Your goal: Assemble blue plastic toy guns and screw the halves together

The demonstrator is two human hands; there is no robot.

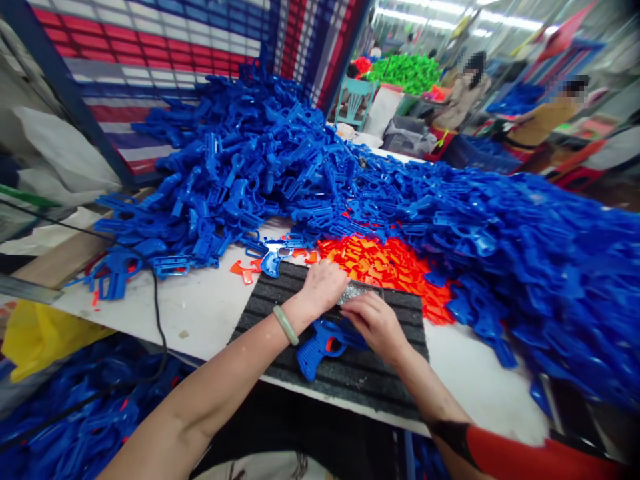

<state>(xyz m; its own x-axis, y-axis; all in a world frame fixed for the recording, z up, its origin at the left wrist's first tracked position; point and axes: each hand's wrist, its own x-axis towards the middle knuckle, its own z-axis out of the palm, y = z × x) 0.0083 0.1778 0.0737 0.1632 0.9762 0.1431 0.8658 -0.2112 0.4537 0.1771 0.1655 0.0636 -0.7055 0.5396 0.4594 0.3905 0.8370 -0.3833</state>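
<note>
Forearms (205,393) reach from seven and five o'clock; left hand (323,288) and right hand (377,323) flank silvery bits (353,291), each grip's state unclear; blue toy pistol (314,352) at six.

Your station stands in a factory workshop for plastic goods, evidently assembly. Evidence: your white worktable (195,323) bears bulk heaps of identical blue gun-shaped parts (250,153) and a pile of small orange pieces (380,263). Beyond you, a heap of bright green parts (407,72), two co-workers (463,100) at other stations and rows of overhead strip lights (450,7) are noted.
</note>
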